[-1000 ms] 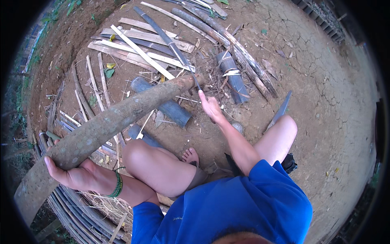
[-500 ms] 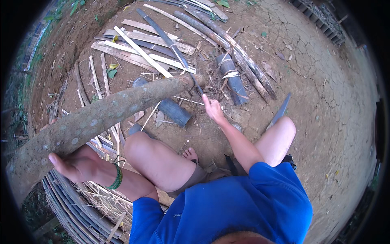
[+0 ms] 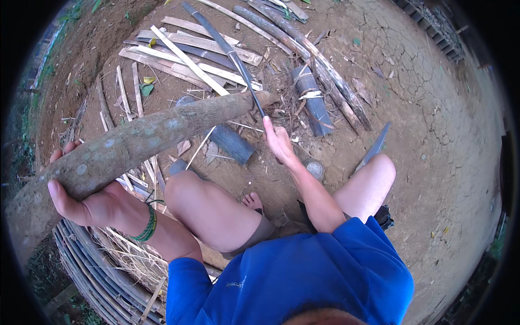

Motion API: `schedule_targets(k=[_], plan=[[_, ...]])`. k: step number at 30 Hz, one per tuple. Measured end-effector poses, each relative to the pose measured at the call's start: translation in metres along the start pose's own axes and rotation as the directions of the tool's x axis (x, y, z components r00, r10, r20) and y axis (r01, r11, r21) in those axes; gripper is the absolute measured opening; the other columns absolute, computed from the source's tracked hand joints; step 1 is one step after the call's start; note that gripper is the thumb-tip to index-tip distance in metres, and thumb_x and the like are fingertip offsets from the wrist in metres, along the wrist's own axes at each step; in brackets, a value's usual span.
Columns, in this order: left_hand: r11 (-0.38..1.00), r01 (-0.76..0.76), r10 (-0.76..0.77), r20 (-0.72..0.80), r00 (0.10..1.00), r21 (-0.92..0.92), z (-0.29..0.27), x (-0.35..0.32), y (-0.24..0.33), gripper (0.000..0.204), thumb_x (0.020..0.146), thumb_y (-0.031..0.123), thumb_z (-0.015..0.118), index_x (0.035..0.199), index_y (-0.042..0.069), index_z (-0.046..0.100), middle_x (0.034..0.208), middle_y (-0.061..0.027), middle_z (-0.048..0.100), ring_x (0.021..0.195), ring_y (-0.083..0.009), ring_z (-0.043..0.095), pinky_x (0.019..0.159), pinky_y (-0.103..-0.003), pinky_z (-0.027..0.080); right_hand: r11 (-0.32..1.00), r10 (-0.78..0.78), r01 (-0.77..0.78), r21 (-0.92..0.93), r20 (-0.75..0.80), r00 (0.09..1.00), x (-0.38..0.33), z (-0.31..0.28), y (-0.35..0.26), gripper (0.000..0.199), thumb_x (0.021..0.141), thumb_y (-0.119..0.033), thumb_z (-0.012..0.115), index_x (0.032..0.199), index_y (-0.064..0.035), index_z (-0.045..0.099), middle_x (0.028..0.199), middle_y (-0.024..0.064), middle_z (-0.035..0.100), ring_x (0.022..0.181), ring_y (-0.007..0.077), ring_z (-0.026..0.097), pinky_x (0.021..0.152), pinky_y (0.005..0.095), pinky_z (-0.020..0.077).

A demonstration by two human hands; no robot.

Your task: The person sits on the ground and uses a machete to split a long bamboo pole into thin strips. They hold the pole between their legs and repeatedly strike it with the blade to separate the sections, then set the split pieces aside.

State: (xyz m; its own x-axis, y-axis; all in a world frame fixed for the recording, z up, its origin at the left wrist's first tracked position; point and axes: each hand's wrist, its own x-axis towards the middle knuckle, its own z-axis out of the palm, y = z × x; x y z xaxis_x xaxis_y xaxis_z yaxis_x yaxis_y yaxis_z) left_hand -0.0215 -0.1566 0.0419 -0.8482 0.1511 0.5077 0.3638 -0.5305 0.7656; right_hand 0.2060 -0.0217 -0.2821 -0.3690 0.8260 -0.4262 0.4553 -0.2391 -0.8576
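A thick, bark-covered log [image 3: 146, 135] slants across in front of me, from the lower left up to a tapered far end. My left hand [image 3: 89, 203] is wrapped around its near part, thumb on the close side and fingertips showing beyond. My right hand [image 3: 277, 142] is closed on the handle of a long knife [image 3: 256, 99], thumb along the top. Its thin dark blade crosses the log close to the tapered end. Beyond the log, the blade lines up with a dark bamboo strip [image 3: 208, 27], so where the tip ends is hard to tell.
Split bamboo slats [image 3: 179, 57] lie scattered past the log. Thick poles [image 3: 325, 70] and a tied dark bamboo section [image 3: 310, 103] rest farther right. A short bamboo piece [image 3: 233, 145] and a round can [image 3: 314, 169] are near my legs. Another blade [image 3: 375, 145] points up beside my right knee.
My right hand and the knife have moved slightly up and left. The log's tapered end sits a little higher and farther right, while my left hand has shifted up and left, still gripping.
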Motion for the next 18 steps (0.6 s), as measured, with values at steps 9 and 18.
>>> schedule_targets(k=[9, 18], plan=[[0.998, -0.008, 0.012, 0.070, 0.997, -0.062, -0.007, -0.007, 0.007, 0.048, 0.085, 0.035, 0.058, 0.115, -0.003, 0.060, 0.108, -0.0194, 0.066, 0.098, -0.0331, 0.067, 0.092, -0.046, 0.053, 0.984, 0.175, -0.173, -0.044, 0.042, 0.984, 0.035, -0.002, -0.001, 0.079, 0.095, -0.068, 0.042, 0.070, 0.0025, 0.064, 0.073, 0.0237, 0.066, 0.074, 0.0335, 0.064, 0.078, 0.0492, 0.0485], [0.990, -0.134, 0.138, -0.106, 0.985, 0.046, 0.024, -0.026, 0.009, 0.049, 0.091, 0.039, 0.061, 0.112, -0.005, 0.059, 0.106, -0.0200, 0.065, 0.095, -0.0315, 0.067, 0.085, -0.044, 0.056, 0.986, 0.151, -0.146, -0.081, 0.047, 0.987, 0.024, -0.010, 0.018, 0.078, 0.094, -0.072, 0.041, 0.078, -0.0006, 0.070, 0.073, 0.0163, 0.066, 0.065, 0.0254, 0.058, 0.069, 0.0436, 0.0491]])
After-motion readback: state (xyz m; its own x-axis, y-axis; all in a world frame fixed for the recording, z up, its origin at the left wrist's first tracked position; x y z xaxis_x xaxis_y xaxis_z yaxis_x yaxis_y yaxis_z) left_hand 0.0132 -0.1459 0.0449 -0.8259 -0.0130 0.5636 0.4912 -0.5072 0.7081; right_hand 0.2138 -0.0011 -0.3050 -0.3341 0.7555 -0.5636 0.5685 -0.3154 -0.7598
